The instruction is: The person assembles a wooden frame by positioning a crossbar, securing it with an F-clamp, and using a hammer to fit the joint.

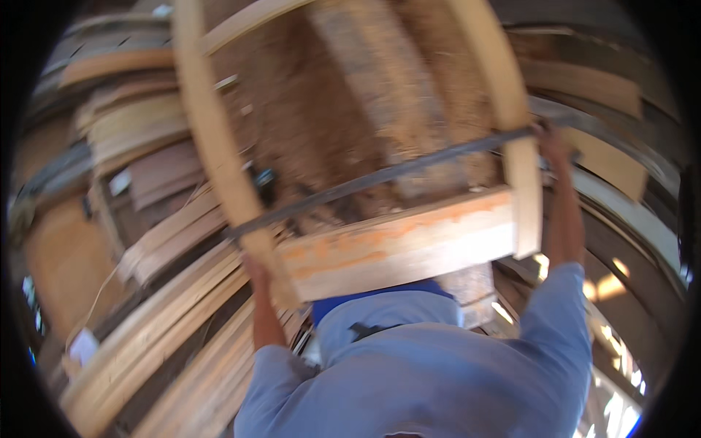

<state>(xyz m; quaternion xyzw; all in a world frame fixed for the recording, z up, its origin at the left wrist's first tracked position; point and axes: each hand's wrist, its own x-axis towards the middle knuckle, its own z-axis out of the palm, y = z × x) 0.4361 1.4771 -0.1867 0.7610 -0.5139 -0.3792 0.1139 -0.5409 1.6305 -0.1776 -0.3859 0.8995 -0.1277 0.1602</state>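
In front of me lies a pale wooden frame (409,252), with two long side rails and a wide board across its near end. Orange-brown smears mark the top of that board. A long, thin dark bar (387,174) lies slantwise across both rails, its right end farther from me. My right hand (551,142) is closed at the bar's right end, beside the right rail (504,80). Against the outer side of the left rail (215,139), just below the bar's left end, is my left hand (257,270); its fingers are blurred and partly hidden.
Stacked planks (161,299) crowd the left side, with more boards (584,87) at the right. Inside the frame, brown ground is strewn with chips, and a worn plank (387,87) runs lengthwise. A small dark and teal object (265,177) sits by the left rail.
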